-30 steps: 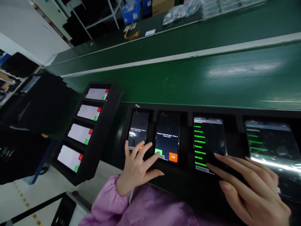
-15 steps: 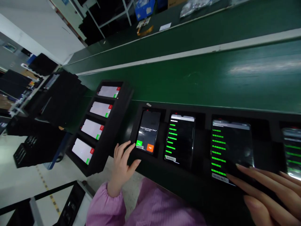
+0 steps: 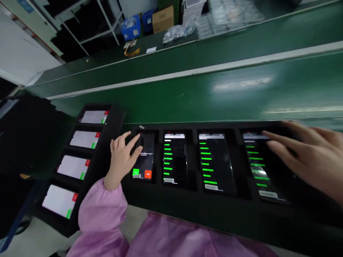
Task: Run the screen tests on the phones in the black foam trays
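At left, four white-screened phones (image 3: 84, 139) lie in a black tray (image 3: 110, 141) on your green counter (image 3: 171, 103). Your left hand (image 3: 120, 160), grip released, spreads over a dark phone (image 3: 148, 162) in a second tray (image 3: 158, 130). Next come two phones (image 3: 175, 159) listing green lines, then a fourth phone (image 3: 270, 178) partly under your right hand (image 3: 313, 153), grip also released. Contact is unclear.
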`<action>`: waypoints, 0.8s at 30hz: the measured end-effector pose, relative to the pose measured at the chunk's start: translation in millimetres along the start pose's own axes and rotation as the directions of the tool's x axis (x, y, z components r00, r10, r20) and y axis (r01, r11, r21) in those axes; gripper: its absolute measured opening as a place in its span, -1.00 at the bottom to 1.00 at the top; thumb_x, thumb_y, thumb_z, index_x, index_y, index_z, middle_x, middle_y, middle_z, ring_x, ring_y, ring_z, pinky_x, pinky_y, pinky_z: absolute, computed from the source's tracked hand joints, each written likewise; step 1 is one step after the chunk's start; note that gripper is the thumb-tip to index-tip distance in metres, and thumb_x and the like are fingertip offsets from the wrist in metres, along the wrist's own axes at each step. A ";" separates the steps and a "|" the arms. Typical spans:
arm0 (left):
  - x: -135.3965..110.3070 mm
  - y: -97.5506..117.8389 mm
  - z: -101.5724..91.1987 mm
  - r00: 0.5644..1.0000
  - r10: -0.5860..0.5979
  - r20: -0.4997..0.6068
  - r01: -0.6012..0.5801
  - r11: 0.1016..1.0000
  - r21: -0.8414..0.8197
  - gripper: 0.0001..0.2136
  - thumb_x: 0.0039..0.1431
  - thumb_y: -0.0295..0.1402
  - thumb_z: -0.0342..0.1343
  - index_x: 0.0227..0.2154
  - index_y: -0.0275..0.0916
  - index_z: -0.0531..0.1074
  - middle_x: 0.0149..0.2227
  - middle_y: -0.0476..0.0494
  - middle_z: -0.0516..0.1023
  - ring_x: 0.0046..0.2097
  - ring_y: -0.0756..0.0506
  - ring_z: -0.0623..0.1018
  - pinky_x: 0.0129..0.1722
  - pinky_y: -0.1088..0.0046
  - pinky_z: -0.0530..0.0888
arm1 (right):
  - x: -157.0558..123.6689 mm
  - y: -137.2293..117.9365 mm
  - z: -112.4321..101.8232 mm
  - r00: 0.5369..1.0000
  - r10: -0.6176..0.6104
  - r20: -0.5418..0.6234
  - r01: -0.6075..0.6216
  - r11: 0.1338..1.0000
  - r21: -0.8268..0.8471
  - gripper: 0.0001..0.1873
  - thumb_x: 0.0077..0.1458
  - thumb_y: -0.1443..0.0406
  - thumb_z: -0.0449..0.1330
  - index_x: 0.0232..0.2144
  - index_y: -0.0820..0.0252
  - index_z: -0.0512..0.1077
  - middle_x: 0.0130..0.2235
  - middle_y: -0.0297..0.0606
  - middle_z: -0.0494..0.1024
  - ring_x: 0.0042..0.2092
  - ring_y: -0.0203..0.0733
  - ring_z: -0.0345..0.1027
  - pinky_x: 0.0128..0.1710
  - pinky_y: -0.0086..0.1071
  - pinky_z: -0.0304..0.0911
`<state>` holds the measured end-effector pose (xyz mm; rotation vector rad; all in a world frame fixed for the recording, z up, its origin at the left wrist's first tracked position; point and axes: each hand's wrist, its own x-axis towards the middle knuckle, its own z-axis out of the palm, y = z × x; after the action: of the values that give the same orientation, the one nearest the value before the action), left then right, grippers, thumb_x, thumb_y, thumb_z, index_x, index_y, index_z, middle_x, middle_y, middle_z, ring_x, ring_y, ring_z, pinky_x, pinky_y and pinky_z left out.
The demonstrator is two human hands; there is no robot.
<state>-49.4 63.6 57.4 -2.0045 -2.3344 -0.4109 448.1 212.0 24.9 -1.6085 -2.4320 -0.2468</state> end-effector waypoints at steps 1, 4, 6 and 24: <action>10.6 -0.2 1.5 1.000 0.009 0.028 -0.010 1.000 0.021 -0.58 0.49 -0.07 -0.06 0.24 -0.02 0.51 0.36 -0.33 0.36 0.37 -0.43 0.33 0.35 -0.47 0.16 | 0.8 -2.7 -3.6 0.999 -0.033 -0.022 0.033 0.999 -0.008 -0.18 0.43 -0.15 -0.31 0.12 0.05 0.62 0.35 -0.02 0.41 0.27 0.37 0.26 0.03 0.23 0.27; 23.4 2.4 -0.4 0.994 0.107 0.033 -0.109 0.992 0.063 -0.64 0.50 -0.10 -0.05 0.03 0.02 0.65 0.33 -0.25 0.43 0.38 -0.43 0.33 0.33 -0.53 0.12 | -1.2 -22.0 -19.1 0.973 -0.202 -0.113 0.199 0.979 -0.036 -0.24 0.49 -0.04 -0.28 -0.18 0.00 0.70 0.16 -0.01 0.58 0.20 0.27 0.34 0.01 0.14 0.24; 28.5 10.4 -5.0 0.980 0.190 -0.052 -0.184 0.977 0.106 -0.65 0.49 -0.08 -0.02 -0.02 -0.01 0.67 0.29 -0.26 0.48 0.37 -0.43 0.35 0.34 -0.55 0.08 | 4.3 -45.3 -26.2 0.948 -0.293 -0.126 0.292 0.956 -0.028 -0.33 0.52 0.01 -0.22 -0.19 -0.03 0.69 0.13 -0.06 0.61 0.16 0.19 0.38 0.00 0.10 0.23; 11.3 12.0 11.0 0.916 0.387 -0.104 -0.389 0.921 -0.001 -0.70 0.46 -0.13 0.06 0.10 -0.04 0.55 0.10 -0.22 0.61 0.14 -0.30 0.56 0.42 -0.32 0.09 | -12.7 -36.8 -27.8 0.977 -0.156 -0.147 0.165 0.985 0.050 -0.59 0.49 0.08 0.01 0.03 0.00 0.63 0.28 -0.02 0.47 0.20 0.26 0.39 0.01 0.10 0.28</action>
<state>-38.0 78.6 51.1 -2.3217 -1.8156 -0.5007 421.4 179.3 47.5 -1.3223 -2.4359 -0.2983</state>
